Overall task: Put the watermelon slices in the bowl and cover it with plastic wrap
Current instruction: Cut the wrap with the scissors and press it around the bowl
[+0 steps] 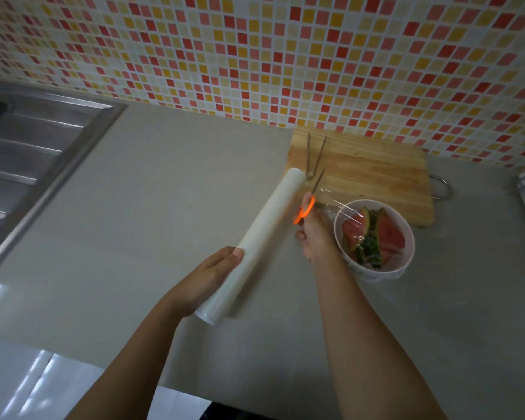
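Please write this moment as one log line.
left hand: holds wrap roll | right hand: scissors open | bowl: watermelon slices inside, film over

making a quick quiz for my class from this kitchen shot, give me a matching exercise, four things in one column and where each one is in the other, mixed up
Things:
1. watermelon slices
2. roll of wrap
3. scissors
4. cutting board

Places:
A. in the right hand
B. against the tiled wall
C. in the white bowl, under film
D. in the left hand

Pairs: 1-C, 2-D, 3-A, 4-B
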A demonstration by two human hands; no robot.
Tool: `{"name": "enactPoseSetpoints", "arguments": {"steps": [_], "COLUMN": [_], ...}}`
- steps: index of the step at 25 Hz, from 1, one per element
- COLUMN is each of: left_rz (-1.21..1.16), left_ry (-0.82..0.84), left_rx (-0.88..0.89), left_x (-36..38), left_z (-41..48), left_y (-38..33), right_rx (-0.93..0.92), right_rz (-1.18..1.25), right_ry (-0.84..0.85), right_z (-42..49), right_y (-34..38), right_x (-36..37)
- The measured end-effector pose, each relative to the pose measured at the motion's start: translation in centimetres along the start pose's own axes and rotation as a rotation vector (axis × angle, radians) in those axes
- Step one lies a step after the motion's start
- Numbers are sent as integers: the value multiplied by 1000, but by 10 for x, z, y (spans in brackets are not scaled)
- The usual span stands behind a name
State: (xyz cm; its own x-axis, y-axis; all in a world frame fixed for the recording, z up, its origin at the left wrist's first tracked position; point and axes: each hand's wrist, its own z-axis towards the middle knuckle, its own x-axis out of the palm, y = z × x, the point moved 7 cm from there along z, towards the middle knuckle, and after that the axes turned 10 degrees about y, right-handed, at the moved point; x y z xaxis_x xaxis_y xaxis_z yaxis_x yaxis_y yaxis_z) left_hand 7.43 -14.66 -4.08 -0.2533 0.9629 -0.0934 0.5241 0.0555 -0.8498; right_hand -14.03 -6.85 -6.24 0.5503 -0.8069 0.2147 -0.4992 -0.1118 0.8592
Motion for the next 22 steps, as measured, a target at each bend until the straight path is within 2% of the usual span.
{"name": "enactPoseSetpoints", "arguments": {"steps": [4, 6, 8, 12, 16, 22], "left_rz": [-209, -271, -237, -40, 286, 619], "left_ry": [-64, -115, -151, -209, -354, -418], "left_rx": [-16, -28, -44, -27, -21, 116], "left_x": [-11, -12, -12, -8, -8, -1], "left_z": [-10, -8, -3, 1, 1, -2], "left_y": [18, 19, 17, 15, 5, -4], "right_rx": [36, -23, -132, -134, -141, -74], "right_rz": [-105, -384, -708, -1022, -1163, -1290], "right_ry": [-2, -42, -103, -143, -146, -108], "right_z": [-14, -41, -77, -107, -103, -110], "right_y": [2, -5, -18, -31, -25, -33], "right_x": [4, 3, -1, -6, 0, 4]}}
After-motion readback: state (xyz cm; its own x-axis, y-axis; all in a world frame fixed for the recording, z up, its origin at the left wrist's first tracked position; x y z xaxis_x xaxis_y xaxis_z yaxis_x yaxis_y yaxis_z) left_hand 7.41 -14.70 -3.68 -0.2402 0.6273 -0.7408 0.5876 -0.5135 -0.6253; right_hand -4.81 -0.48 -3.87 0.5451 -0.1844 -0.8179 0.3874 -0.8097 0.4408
